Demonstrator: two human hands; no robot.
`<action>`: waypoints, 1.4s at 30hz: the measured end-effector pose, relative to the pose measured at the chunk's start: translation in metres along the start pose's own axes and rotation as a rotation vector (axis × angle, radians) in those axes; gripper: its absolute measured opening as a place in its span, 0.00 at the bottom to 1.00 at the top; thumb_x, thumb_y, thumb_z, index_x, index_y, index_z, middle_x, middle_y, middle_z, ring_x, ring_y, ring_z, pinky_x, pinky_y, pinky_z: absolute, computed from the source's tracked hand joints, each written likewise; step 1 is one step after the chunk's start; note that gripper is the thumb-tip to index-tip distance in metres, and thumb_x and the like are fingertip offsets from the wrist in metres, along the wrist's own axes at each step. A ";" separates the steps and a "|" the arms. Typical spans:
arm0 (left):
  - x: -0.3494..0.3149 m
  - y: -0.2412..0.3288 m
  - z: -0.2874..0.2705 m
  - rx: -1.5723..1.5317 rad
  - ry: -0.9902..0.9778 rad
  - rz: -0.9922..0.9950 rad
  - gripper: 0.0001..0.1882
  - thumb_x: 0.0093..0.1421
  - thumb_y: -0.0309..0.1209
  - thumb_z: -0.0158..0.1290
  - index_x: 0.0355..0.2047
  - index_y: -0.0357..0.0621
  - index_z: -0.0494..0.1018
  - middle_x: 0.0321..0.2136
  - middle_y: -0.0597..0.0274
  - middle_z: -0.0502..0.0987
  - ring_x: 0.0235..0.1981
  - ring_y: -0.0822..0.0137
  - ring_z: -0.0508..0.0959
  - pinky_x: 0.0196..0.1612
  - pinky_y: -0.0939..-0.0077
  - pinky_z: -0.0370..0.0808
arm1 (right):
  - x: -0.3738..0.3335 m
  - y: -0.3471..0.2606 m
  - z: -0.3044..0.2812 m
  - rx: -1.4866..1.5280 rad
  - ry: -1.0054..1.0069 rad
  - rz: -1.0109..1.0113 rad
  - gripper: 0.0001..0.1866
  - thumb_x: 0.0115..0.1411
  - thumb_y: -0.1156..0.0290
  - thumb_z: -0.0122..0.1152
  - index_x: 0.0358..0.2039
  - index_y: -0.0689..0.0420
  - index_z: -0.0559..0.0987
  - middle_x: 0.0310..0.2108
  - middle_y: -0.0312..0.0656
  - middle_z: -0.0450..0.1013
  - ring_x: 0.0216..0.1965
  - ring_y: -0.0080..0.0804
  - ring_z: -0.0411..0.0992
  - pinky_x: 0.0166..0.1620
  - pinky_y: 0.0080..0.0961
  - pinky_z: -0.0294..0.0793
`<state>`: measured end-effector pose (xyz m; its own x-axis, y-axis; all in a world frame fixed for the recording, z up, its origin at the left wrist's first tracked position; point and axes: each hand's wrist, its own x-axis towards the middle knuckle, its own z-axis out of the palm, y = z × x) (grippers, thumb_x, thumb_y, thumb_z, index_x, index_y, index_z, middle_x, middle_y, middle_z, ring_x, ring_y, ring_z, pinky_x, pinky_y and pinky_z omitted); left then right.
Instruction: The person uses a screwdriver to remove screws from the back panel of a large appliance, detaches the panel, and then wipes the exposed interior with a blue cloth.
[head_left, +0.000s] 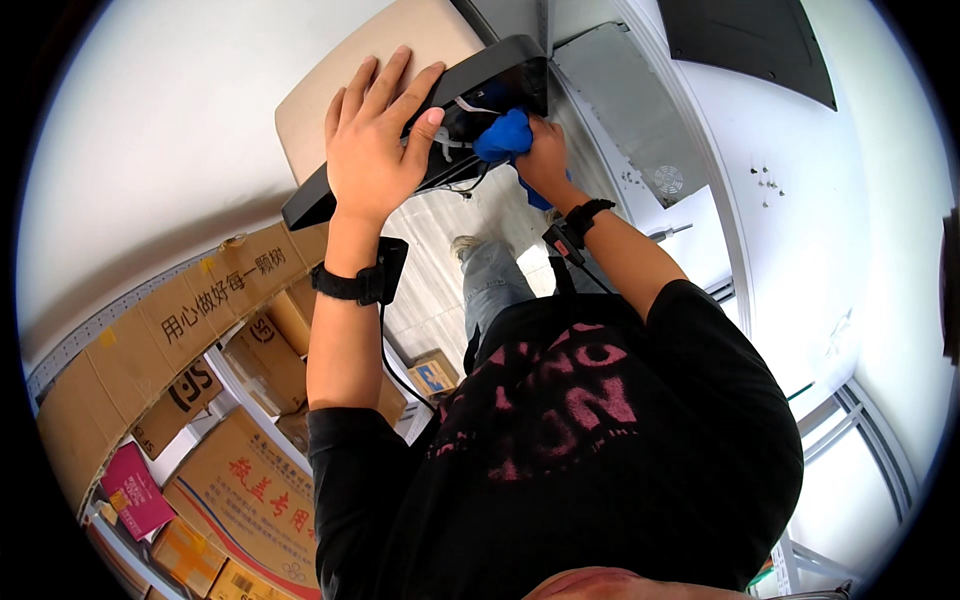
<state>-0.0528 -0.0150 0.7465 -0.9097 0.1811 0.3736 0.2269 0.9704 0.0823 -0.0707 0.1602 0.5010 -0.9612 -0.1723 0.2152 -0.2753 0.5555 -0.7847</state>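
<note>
My left hand (375, 160) rests with spread fingers on the rim of a long black casing (500, 62), its thumb toward the inner side. The casing is tilted, and its hollow inside faces me, with thin wires and a white cable in it. My right hand (545, 160) is closed around a bunched blue cloth (503, 136) and holds it at the casing's inside, near the right end. More blue fabric hangs below that hand. Behind the casing is a beige padded-looking panel (312, 112). My right fingertips are partly hidden by the cloth.
On the white surface at right lie several small screws (768, 184), a screwdriver (672, 232) and a grey vented metal panel (635, 95). A black sheet (750, 45) is at the upper right. Cardboard boxes (245, 490) fill a shelf at lower left; a small box (432, 376) is on the floor.
</note>
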 end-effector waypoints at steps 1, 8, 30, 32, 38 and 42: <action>0.000 -0.001 0.001 -0.003 0.004 0.001 0.19 0.61 0.46 0.48 0.51 0.64 0.74 0.54 0.62 0.72 0.57 0.51 0.67 0.59 0.55 0.60 | 0.000 0.001 0.001 -0.003 -0.020 0.006 0.32 0.34 0.83 0.61 0.46 0.65 0.72 0.44 0.55 0.72 0.46 0.55 0.68 0.51 0.40 0.66; 0.005 -0.003 0.001 -0.018 0.001 0.005 0.18 0.61 0.45 0.48 0.51 0.64 0.74 0.54 0.63 0.72 0.57 0.52 0.67 0.59 0.56 0.60 | 0.007 0.020 -0.019 0.036 -0.134 -0.163 0.30 0.36 0.84 0.58 0.47 0.62 0.74 0.44 0.52 0.73 0.43 0.54 0.68 0.49 0.40 0.68; 0.003 -0.013 0.000 -0.116 -0.037 -0.051 0.19 0.58 0.44 0.51 0.51 0.68 0.74 0.56 0.65 0.70 0.59 0.54 0.65 0.62 0.56 0.56 | 0.018 -0.076 -0.024 -0.061 -0.057 -0.452 0.32 0.33 0.84 0.59 0.46 0.57 0.78 0.45 0.40 0.67 0.45 0.43 0.64 0.47 0.37 0.64; 0.005 -0.012 0.001 -0.116 -0.037 -0.046 0.19 0.58 0.44 0.51 0.51 0.68 0.74 0.56 0.65 0.70 0.59 0.54 0.65 0.62 0.57 0.56 | 0.014 -0.063 -0.019 -0.100 -0.090 -0.388 0.32 0.33 0.85 0.59 0.46 0.56 0.78 0.45 0.40 0.67 0.45 0.44 0.64 0.47 0.36 0.64; 0.003 -0.014 0.001 -0.114 -0.038 -0.049 0.19 0.58 0.43 0.50 0.51 0.68 0.74 0.56 0.65 0.70 0.59 0.53 0.65 0.62 0.56 0.56 | 0.025 -0.082 -0.024 0.026 0.067 -0.439 0.28 0.37 0.84 0.58 0.44 0.57 0.79 0.42 0.44 0.69 0.42 0.45 0.66 0.47 0.36 0.65; 0.006 -0.017 0.001 -0.123 -0.048 -0.043 0.19 0.59 0.43 0.50 0.51 0.67 0.74 0.57 0.65 0.69 0.59 0.53 0.65 0.62 0.56 0.56 | 0.024 -0.065 -0.020 0.029 0.087 -0.309 0.26 0.39 0.84 0.59 0.44 0.57 0.79 0.42 0.45 0.69 0.42 0.47 0.66 0.47 0.36 0.67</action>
<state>-0.0624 -0.0301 0.7466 -0.9343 0.1504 0.3233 0.2260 0.9511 0.2108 -0.0761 0.1365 0.5693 -0.8304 -0.2581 0.4937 -0.5548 0.4639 -0.6907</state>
